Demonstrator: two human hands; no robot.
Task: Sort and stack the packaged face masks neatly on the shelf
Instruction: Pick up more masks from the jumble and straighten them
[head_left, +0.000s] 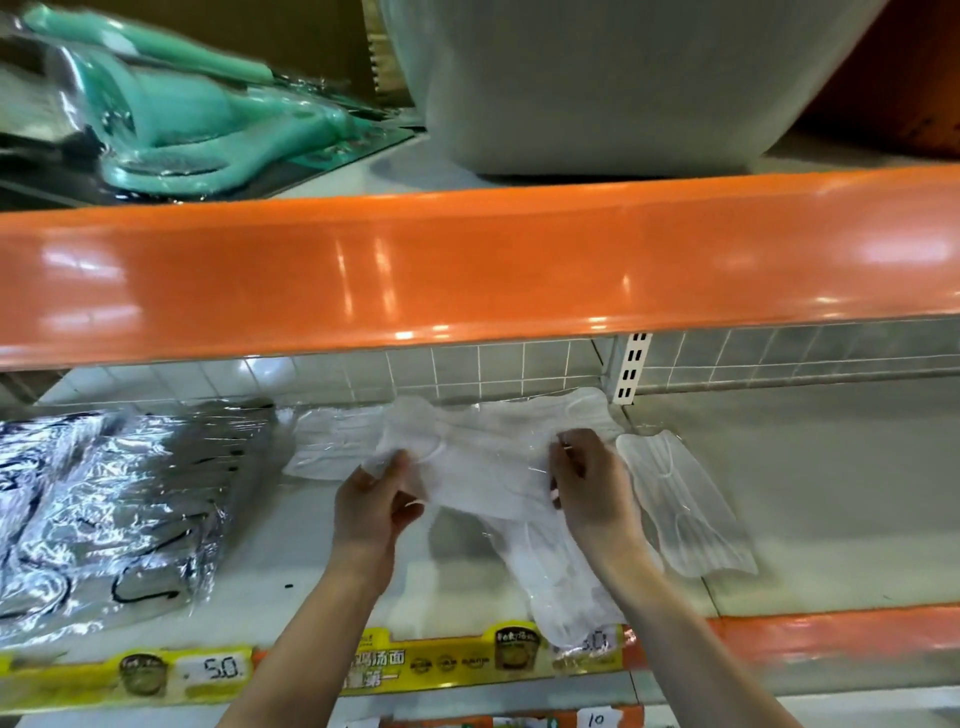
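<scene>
Presently, nearest to me, a white mask pack (566, 587) lies slantwise below the fingers, its lower end overhanging the yellow price strip (395, 662) on the shelf (810, 499) lip. Above it, the left hand (376, 501) pinches the left edge of a white pack (488, 467), thumb and fingers curled round the film. The right hand (589, 480) grips the same pack's right edge, fingers bent inward. I judge the pack to be held just clear of the shelf, or barely resting on it; I cannot tell which.

Just right of the right fingers lies a loose clear pack (685, 509), apart from the rest. Left of the left fingers, well apart, sits a grey-black pile (114, 499) in glossy wrap. Beyond the fingers, more white packs (337, 441) lie against the tiled back.

Step in hand, by my judgement: squaring one white pack onto the white stack. Next move calls for lowering it flush, edges aligned, then collecting the two strays. Slippery film may slide.
</scene>
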